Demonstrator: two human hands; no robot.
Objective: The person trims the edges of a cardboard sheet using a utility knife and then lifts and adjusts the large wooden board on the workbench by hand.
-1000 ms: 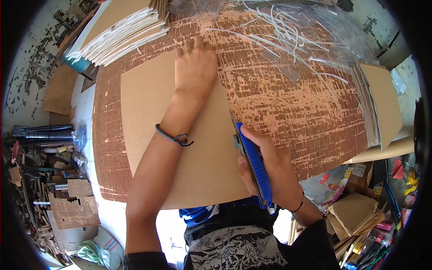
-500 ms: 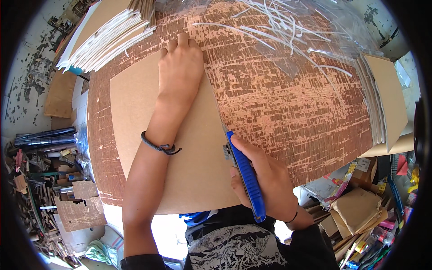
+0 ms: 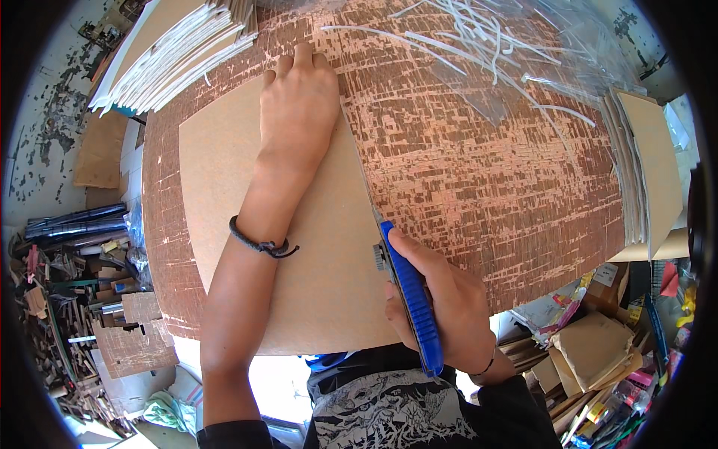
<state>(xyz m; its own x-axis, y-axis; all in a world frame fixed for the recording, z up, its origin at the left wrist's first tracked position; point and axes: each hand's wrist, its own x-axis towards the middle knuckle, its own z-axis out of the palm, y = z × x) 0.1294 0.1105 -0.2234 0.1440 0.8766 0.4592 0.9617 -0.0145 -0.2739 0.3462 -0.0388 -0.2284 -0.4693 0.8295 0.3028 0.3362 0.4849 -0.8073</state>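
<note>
A large brown cardboard sheet point(image 3: 321, 299) lies on the scratched brown tabletop, its near edge close to my body. My left hand point(image 3: 299, 105) bears down on the sheet's far end with its fingers curled over the edge; the fingertips are hidden. In my right hand point(image 3: 449, 299) is a blue utility knife point(image 3: 413, 299), its grey slider facing left. The knife's thin blade points away from me and meets the sheet's right edge, about halfway along. My right thumb rests along the top of the handle.
A stack of white-edged cardboard sheets point(image 3: 176, 56) stands at the far left. Thin white strips point(image 3: 479, 45) and clear plastic film point(image 3: 591, 56) lie at the far right. More cardboard pieces point(image 3: 651, 165) lean at the table's right edge. Clutter and flattened cardboard point(image 3: 594, 348) lie below right.
The view has shifted slightly. Both hands keep nearly the same places on the sheet, and the utility knife stays in my right hand at the sheet's right edge.
</note>
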